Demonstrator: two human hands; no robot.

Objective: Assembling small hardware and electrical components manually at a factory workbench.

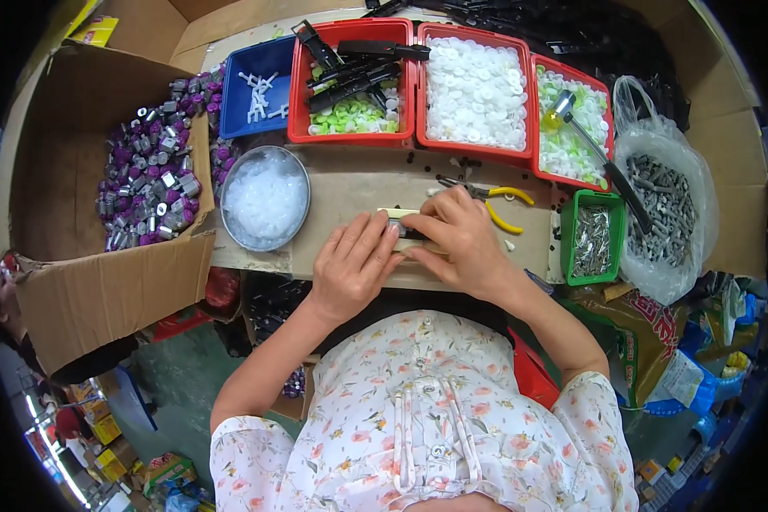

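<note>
Cardboard-topped bench [350,175] is sitting under it all, and right of the metal bowl [265,246] the half-curled left hand [348,266] is holding a little dark part [410,232] the right hand [468,246] is pinching, fingertips nearly closed.

One head-worn fisheye camera looks down on the nearby workbench [350,181].

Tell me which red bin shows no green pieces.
The middle red bin: only white discs show in it, while the left red bin and right red bin both show green pieces.
</note>
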